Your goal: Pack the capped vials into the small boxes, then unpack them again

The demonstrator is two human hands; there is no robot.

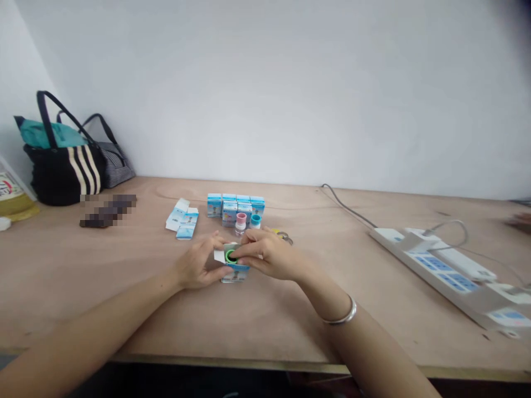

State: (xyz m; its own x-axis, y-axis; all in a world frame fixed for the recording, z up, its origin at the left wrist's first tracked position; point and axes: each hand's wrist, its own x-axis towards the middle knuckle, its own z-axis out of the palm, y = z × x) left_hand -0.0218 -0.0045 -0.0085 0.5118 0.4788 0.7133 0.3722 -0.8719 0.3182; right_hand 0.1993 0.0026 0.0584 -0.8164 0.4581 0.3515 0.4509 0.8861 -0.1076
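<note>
Carton [235,275], blue and white with its top open, is between the two hands near the middle of the table [103,254], in front of a plain pale wall [290,99]. On the right side of the table a long white power strip [415,262] lies at a slant, with plugs and cables on it. At the far left a black bag [58,174] with white stripes stands against a smaller striped grey bag [116,166]. The left hand [199,262] has its grip closed around the left side of the carton. The right hand [269,254] bends its fingers into the open top; I cannot tell whether its grip is pinched on anything inside. Beyond the hands, small blue-and-white boxes [230,214] stand close together in rows, and flattened cartons [186,224] lie to their left. Just in front of the boxes stand a pink-topped bottle [240,222] and a blue-topped bottle [255,221], side by side. A silver bracelet [353,310] circles the right forearm. Smallest, a green ring [227,255] shows within the carton's opening, beside the right fingertips.
</note>
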